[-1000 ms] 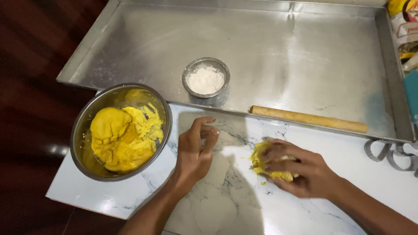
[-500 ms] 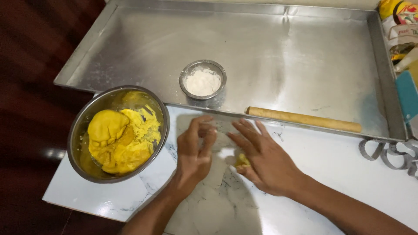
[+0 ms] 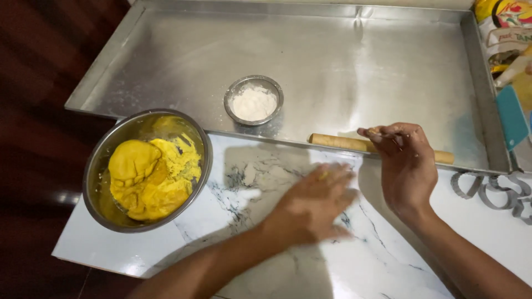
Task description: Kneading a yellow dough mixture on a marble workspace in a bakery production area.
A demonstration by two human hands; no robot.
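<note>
My left hand [image 3: 316, 202] lies flat and motion-blurred on the white marble slab [image 3: 266, 182], fingers spread. A trace of yellow dough [image 3: 323, 175] shows under its fingers. My right hand [image 3: 404, 160] is over the middle of a wooden rolling pin [image 3: 338, 142] that lies along the near edge of the big steel tray [image 3: 354, 66]. Its fingers curl over the pin's far side, and I cannot tell whether they grip it. A steel bowl [image 3: 100, 166] at the left holds a large lump of yellow dough [image 3: 147, 177].
A small steel bowl of white flour [image 3: 254, 101] stands in the tray. Metal cookie cutters [image 3: 493, 191] lie at the slab's right edge. Packets and a blue scraper [image 3: 511, 113] sit at the far right. Dark floor lies beyond the left edge.
My right hand left the dough piece and moved up and right onto the rolling pin. My left hand slid right and now covers the dough piece.
</note>
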